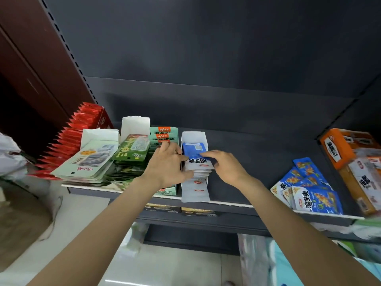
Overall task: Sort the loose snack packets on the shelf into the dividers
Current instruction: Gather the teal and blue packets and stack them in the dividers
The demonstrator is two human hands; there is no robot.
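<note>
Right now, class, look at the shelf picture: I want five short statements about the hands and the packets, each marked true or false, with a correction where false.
1. Both hands are at the white divider holding blue and white packets. True.
2. A loose pile of blue packets lies on the shelf to the right of the hands. True.
3. The right hand is lifting the orange box. False: its fingers rest on the top blue packet in the divider.
4. The red packets stand at the far right of the shelf. False: they are at the far left.
5. The left hand is beside the green packets. True.
</note>
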